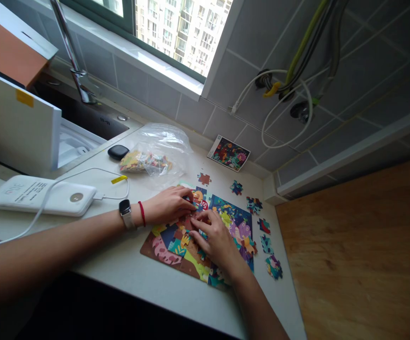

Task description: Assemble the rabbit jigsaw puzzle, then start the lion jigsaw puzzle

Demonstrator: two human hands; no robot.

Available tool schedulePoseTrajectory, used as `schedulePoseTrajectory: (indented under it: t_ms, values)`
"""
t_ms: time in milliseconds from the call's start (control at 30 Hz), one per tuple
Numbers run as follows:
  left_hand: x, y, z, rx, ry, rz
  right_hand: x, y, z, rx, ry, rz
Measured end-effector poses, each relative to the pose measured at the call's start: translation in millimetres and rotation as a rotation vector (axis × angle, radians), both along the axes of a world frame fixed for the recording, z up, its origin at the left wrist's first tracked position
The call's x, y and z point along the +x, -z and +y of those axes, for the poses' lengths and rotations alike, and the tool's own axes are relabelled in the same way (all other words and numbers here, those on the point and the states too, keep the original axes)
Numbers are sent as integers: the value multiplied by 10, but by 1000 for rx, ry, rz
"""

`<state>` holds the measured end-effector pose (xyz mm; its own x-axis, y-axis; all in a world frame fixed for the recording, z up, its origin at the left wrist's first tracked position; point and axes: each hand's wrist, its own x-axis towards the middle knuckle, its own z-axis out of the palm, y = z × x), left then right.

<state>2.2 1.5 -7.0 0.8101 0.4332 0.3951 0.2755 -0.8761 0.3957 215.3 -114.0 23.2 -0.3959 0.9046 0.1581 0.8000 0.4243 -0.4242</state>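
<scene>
Pale countertop under a grey tiled wall, daylight pouring through the window, and flat on that countertop lies the colourful jigsaw puzzle, both hands right over it! Left hand comes in across the puzzle's upper left, fingers bent and bunched close together, tips down near the middle. Right hand meets it from the lower right, fingers curled, thumb and forefinger slightly parted, the two sets of fingertips very near each other. Whether either one pinches a piece, it is hard to tell; the fingers themselves hide the spot.

Out to the right of the puzzle, a line of loose pieces runs down the countertop. Above the puzzle sit a brown piece and a dark blue piece, and beyond them a picture card leans by the wall. Up and left of the puzzle, a clear plastic bag with more pieces inside, a black case just beside it. Farther left of the puzzle, a white power bank!
</scene>
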Motion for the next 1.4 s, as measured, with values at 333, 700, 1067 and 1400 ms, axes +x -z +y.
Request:
schedulePoseTrajectory:
  t_ms: [333, 700, 1067, 1400]
  values:
    - [-17, -55, -21, -8, 5, 6, -29, -57, -36, 1, 59, -41]
    - [-36, -70, -21, 2, 0, 92, 22, -35, -2, 0, 109, 127]
    - [-27, -50, -22, -28, 17, 42, 393, -83, 106, 126, 389, 400]
    - [-28, -58, -24, -24, 6, 56, 286, -22, 44, -78, 121, 193]
